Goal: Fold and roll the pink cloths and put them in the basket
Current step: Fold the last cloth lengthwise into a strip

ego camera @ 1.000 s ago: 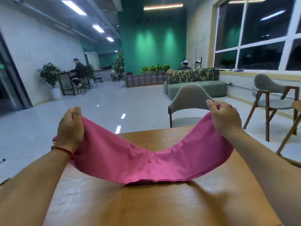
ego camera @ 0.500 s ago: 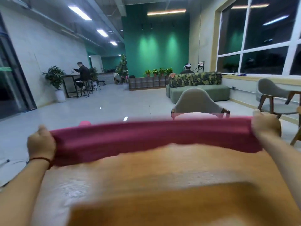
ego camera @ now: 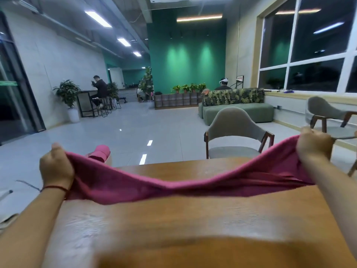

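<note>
Above the wooden table [ego camera: 193, 219], left hand [ego camera: 56, 168] and right hand [ego camera: 314, 146] each grip an end of the pink cloth [ego camera: 173, 182], its middle sagging; rolled cloth [ego camera: 100, 152] behind left.

Your left hand [ego camera: 56, 167] and right hand [ego camera: 314, 147] each grip one end of the pink cloth [ego camera: 173, 185] — it sags between them, its middle low over the wooden table [ego camera: 193, 225]. Behind your left hand sits a rolled pink cloth [ego camera: 100, 152]. A grey chair [ego camera: 236, 132] stands beyond the table's far edge.
</note>
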Tool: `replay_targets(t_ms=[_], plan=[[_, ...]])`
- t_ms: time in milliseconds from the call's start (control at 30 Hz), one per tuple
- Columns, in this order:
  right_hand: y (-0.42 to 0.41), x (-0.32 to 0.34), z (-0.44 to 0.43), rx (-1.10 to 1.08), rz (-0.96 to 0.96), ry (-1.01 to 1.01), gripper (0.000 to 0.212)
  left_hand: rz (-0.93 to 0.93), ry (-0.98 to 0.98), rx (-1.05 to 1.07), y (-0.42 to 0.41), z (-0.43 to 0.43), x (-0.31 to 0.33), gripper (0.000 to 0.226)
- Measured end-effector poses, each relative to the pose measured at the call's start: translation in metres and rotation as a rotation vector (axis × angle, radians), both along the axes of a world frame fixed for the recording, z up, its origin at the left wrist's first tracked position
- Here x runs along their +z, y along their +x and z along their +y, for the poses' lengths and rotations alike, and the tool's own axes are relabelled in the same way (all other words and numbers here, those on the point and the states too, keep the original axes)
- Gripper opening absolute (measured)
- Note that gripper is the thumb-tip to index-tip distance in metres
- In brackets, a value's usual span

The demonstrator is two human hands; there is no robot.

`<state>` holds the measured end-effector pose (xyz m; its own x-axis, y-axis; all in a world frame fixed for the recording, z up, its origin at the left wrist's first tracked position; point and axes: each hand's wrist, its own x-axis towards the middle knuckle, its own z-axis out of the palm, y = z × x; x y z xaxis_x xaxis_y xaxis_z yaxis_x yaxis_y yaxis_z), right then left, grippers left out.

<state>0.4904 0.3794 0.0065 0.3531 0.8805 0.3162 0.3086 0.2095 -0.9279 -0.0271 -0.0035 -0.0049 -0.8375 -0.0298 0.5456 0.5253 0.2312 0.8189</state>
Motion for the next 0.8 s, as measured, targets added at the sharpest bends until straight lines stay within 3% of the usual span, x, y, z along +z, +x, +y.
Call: replay_targets(t_ms=[133, 300, 500, 667, 800], plan=[[-0.014, 0.001, -0.006, 0.082, -0.052, 0.036, 0.056, 0.041, 0.006, -0.057, 0.016, 0.012, 0.009, 0.066], [0.010, -0.011, 0.002, -0.032, -0.019, -0.026, 0.061, -0.023, -0.025, 0.001, -0.005, -0.006, -0.006, 0.067], [-0.028, -0.009, -0.006, 0.131, -0.035, 0.010, 0.045, 0.000, -0.018, -0.079, 0.013, 0.016, -0.001, 0.064], [-0.004, -0.030, 0.002, 0.038, -0.110, -0.128, 0.060, -0.041, -0.165, 0.024, -0.031, -0.016, -0.028, 0.069], [-0.001, -0.029, 0.004, 0.029, -0.088, -0.096, 0.059, -0.054, -0.149, 0.019, -0.038, -0.020, -0.029, 0.073]])
